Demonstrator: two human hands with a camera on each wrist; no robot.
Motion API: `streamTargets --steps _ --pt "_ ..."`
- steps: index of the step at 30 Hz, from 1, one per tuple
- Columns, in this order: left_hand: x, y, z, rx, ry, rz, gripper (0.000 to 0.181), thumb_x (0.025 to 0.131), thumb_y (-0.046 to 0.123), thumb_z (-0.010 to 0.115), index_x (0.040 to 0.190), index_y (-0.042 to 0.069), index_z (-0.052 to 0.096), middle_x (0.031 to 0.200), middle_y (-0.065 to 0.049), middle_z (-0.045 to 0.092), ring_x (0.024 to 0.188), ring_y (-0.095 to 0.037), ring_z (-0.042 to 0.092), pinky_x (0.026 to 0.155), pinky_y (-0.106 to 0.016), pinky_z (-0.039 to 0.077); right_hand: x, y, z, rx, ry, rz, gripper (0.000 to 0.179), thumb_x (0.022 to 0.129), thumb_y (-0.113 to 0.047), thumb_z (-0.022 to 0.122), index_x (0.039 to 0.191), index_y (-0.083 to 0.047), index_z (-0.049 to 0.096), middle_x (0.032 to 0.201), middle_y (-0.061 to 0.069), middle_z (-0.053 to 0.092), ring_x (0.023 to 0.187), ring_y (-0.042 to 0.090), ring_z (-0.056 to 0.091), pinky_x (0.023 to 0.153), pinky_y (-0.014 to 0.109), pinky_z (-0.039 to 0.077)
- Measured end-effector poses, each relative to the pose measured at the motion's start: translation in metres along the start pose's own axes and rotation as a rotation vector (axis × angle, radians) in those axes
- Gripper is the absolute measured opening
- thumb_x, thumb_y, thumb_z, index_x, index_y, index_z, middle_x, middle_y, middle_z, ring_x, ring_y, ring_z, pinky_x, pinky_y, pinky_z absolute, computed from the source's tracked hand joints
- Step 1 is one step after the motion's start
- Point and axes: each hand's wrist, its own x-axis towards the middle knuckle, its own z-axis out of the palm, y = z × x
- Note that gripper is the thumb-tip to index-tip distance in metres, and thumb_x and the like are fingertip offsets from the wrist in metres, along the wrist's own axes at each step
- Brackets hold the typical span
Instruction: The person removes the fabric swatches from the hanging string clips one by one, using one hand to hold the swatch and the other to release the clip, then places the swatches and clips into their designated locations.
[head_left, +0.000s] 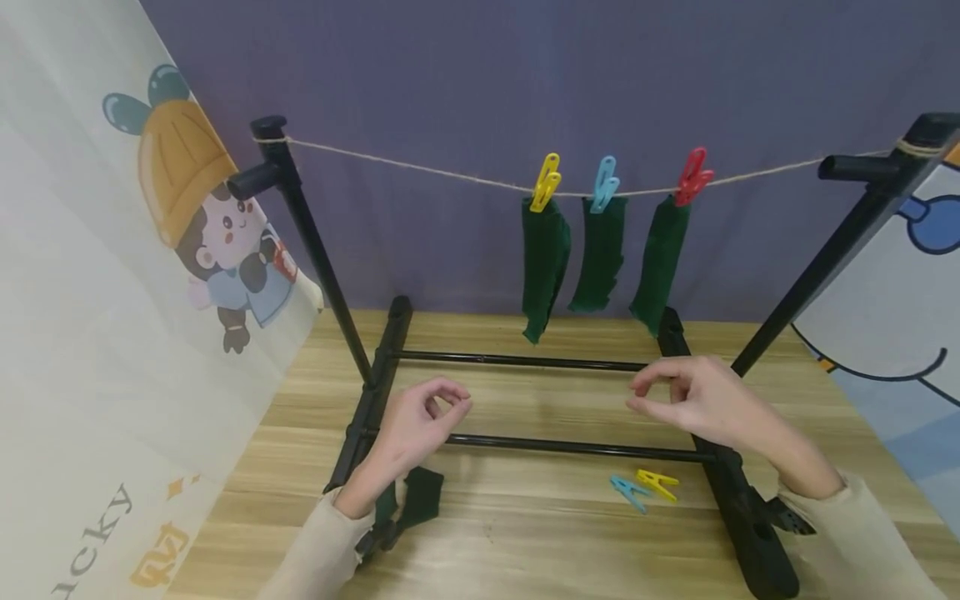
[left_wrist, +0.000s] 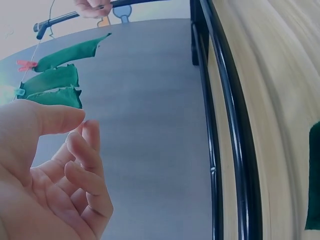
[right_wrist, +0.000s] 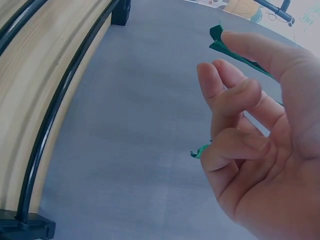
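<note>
My left hand point(head_left: 423, 421) hovers over the left side of the black rack, fingers loosely bent, holding nothing. In the left wrist view its thumb tip point(left_wrist: 75, 117) is close to the index finger. Across from it, my right hand point(head_left: 693, 396) is in the air by the right post, its fingers point(right_wrist: 232, 95) also loosely bent around empty space. Above and between them, three dark green cloth strips point(head_left: 604, 250) hang from a twine line point(head_left: 450, 177). A yellow clothespin point(head_left: 546, 182), a light blue clothespin point(head_left: 603, 185) and a red clothespin point(head_left: 693, 177) clip them.
A light blue clothespin point(head_left: 628, 493) and a yellow clothespin point(head_left: 657, 484) lie on the wooden table point(head_left: 540, 533) near the right foot bar point(head_left: 750, 533). More dark green cloth point(head_left: 422, 497) lies beside my left forearm. Two black crossbars point(head_left: 577, 449) span the rack low down.
</note>
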Motion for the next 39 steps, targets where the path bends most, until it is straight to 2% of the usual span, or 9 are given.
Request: streamTargets --steps 6,13,19,25,31,39 --pt "0.002 0.004 0.001 0.007 0.0 0.001 0.004 0.09 0.036 0.067 0.093 0.034 0.068 0.084 0.017 0.064 0.053 -0.011 0.054 0.04 -0.03 0.041 0.006 -0.007 -0.007 -0.02 0.018 -0.028 0.013 0.083 -0.039 0.074 0.093 -0.031 0.07 0.044 -0.018 0.038 0.037 0.002 0.028 0.037 0.021 0.026" --pt "0.009 0.007 0.002 -0.028 -0.029 0.039 0.005 0.092 0.035 0.065 0.095 0.031 0.067 0.087 0.015 0.064 0.058 -0.011 0.056 0.05 -0.031 0.046 0.012 -0.013 -0.013 -0.024 0.03 -0.064 0.012 0.084 -0.037 0.074 0.095 -0.033 0.07 0.043 -0.019 0.039 0.035 0.001 0.029 0.035 0.022 0.026" --pt "0.013 0.011 0.005 -0.043 -0.035 0.032 0.004 0.091 0.035 0.065 0.094 0.032 0.067 0.087 0.014 0.064 0.058 -0.011 0.056 0.048 -0.031 0.046 0.02 -0.018 -0.015 -0.038 0.035 -0.075 0.013 0.085 -0.039 0.073 0.095 -0.032 0.07 0.046 -0.018 0.042 0.037 0.003 0.03 0.036 0.022 0.026" --pt "0.017 0.014 0.007 -0.057 -0.035 0.036 0.006 0.091 0.034 0.066 0.096 0.03 0.068 0.088 0.014 0.064 0.058 -0.011 0.056 0.047 -0.031 0.046 0.026 -0.025 -0.019 -0.049 0.031 -0.092 0.012 0.084 -0.035 0.075 0.094 -0.03 0.071 0.045 -0.016 0.039 0.037 0.003 0.029 0.036 0.022 0.026" --pt "0.023 0.02 0.006 -0.061 -0.034 0.049 0.008 0.092 0.037 0.065 0.096 0.031 0.067 0.089 0.014 0.063 0.059 -0.011 0.055 0.05 -0.033 0.046 0.033 -0.034 -0.028 -0.07 0.053 -0.132 0.011 0.084 -0.031 0.076 0.093 -0.027 0.071 0.046 -0.017 0.04 0.037 0.003 0.031 0.037 0.022 0.028" --pt "0.032 0.029 0.005 -0.083 -0.022 0.087 0.011 0.091 0.035 0.065 0.096 0.026 0.069 0.087 0.012 0.064 0.058 -0.013 0.055 0.048 -0.033 0.046 0.041 -0.043 -0.039 -0.101 0.092 -0.133 0.011 0.085 -0.033 0.074 0.094 -0.029 0.071 0.046 -0.019 0.041 0.037 0.004 0.033 0.038 0.023 0.028"
